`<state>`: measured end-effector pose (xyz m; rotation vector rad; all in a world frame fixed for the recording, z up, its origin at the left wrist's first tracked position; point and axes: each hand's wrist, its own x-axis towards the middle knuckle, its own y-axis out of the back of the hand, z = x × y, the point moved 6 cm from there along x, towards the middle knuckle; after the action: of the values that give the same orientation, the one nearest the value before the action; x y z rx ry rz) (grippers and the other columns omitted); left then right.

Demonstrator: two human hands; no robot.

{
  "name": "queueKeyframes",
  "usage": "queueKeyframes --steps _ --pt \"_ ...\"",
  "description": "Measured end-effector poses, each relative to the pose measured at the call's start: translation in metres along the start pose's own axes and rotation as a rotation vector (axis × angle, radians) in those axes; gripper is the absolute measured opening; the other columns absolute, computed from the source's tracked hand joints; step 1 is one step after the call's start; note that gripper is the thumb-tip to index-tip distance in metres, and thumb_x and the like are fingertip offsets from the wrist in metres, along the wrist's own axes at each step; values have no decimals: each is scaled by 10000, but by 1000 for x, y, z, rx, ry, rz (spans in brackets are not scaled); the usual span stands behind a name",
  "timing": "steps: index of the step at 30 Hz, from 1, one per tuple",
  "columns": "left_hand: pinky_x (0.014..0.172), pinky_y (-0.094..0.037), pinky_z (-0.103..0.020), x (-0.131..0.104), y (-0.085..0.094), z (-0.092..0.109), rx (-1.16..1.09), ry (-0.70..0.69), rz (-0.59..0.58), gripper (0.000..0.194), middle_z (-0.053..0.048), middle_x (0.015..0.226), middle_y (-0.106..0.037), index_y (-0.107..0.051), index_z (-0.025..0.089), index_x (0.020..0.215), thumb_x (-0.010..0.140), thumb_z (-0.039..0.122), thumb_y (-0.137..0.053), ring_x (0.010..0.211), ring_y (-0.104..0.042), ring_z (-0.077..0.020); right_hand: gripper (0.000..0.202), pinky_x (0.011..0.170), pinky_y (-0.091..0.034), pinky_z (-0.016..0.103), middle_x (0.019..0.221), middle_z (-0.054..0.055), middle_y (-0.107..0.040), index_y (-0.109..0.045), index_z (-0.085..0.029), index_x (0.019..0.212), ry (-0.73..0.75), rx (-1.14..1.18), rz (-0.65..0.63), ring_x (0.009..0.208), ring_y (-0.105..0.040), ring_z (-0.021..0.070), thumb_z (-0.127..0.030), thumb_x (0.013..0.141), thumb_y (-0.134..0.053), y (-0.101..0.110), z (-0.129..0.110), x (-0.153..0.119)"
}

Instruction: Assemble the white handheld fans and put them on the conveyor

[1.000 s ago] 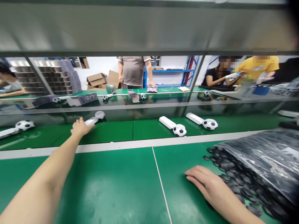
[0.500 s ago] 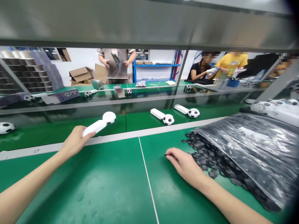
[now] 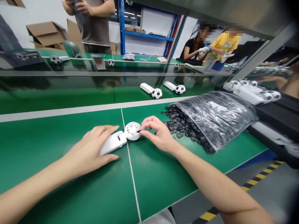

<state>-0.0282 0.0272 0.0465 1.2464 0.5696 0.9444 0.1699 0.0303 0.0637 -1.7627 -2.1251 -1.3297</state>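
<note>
A white handheld piece with a round openwork head lies on the green table. Around its handle, my left hand rests with thumb and fingers spread on either side. My right hand pinches a small black piece at the right edge of the round head. To the right of that hand, many loose black pieces spill from a clear plastic bag.
Two white pieces with football heads lie on the belt beyond the table edge. More white pieces are stacked at right on a black surface. People stand and sit across the line.
My left hand has brought the white piece from over the belt down onto the table. My right hand has moved to its round head with the black piece. The view has tilted down.
</note>
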Motion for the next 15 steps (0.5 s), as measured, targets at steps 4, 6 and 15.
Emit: queueKeyframes --steps 4,6,15 --pt "955 -357 -374 41 -4 25 -127 -78 -42 888 -86 1376 -354 -239 231 1379 639 580 -586 1218 -372 -276 49 855 -413 359 914 33 -541 -588 -206 817 82 -84 -80 925 -503 178 -164 792 -592 -7 -4 -3" --pt "924 -388 -358 55 -13 30 -171 -65 -100 887 -89 1354 -395 -263 208 1372 636 587 -581 1183 -424 -270 39 837 -415 367 916 37 -542 -590 -209 812 99 -134 -89 912 -492 185 -177 791 -595 -9 -3 -3" --pt "850 -438 -367 56 -22 29 -120 -34 -37 721 -32 1300 -477 -334 271 1337 708 582 -501 1113 -502 -265 79 837 -417 387 944 36 -515 -557 -207 732 81 -159 -100 928 -495 195 -183 755 -629 -18 1 -4"
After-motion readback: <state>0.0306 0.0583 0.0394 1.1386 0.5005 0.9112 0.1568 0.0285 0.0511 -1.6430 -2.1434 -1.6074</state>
